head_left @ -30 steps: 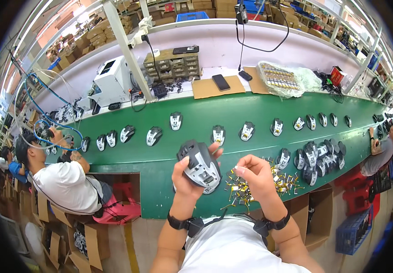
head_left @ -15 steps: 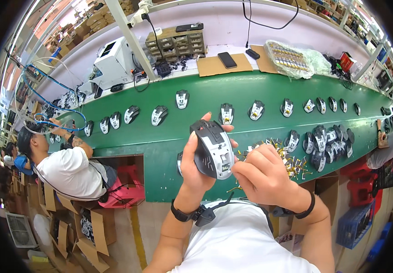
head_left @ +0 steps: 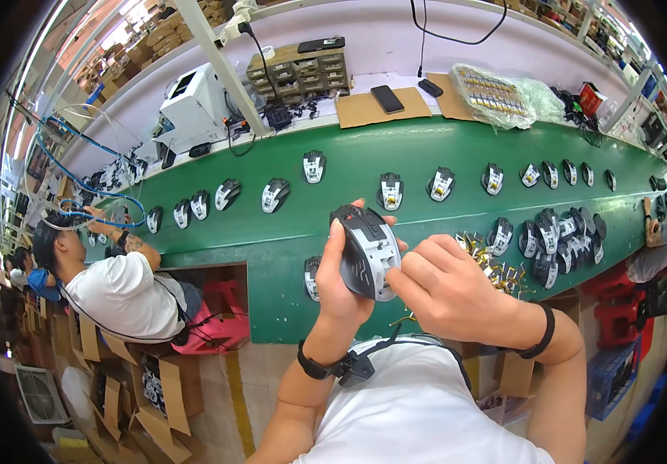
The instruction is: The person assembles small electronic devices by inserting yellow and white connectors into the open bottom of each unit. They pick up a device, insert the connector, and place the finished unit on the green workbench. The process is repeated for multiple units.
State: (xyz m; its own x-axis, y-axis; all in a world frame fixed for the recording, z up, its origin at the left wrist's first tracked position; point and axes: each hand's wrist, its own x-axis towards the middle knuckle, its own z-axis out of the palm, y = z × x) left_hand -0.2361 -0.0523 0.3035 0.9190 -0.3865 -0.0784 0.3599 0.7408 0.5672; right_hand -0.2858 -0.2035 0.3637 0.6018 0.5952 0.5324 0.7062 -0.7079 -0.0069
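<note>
My left hand (head_left: pixel 343 290) is wrapped round a black-and-grey computer mouse (head_left: pixel 366 246) without its full top cover, raised above the green bench (head_left: pixel 272 309). The mouse's open grey section faces up, tilted. My right hand (head_left: pixel 453 290) is closed in a pinch, its fingertips against the mouse's lower end. Whatever those fingertips hold is hidden. Beside the right hand lies a heap of small yellow-and-black parts (head_left: pixel 506 277), partly covered by that hand. Another part-built mouse (head_left: pixel 312 277) rests left of my left hand.
Several part-built mice (head_left: pixel 275 195) are spaced in a row along the bench, and more mice (head_left: pixel 551 243) are piled at the right. Behind stand a drawer cabinet (head_left: pixel 299 76), a phone (head_left: pixel 387 99) and a bagged parts tray (head_left: pixel 496 93). A co-worker (head_left: pixel 125 298) sits at the left.
The held mouse and my left hand have shifted slightly right, and the mouse has turned a little. My right fingers press further onto its lower end. The whole view has shifted slightly.
</note>
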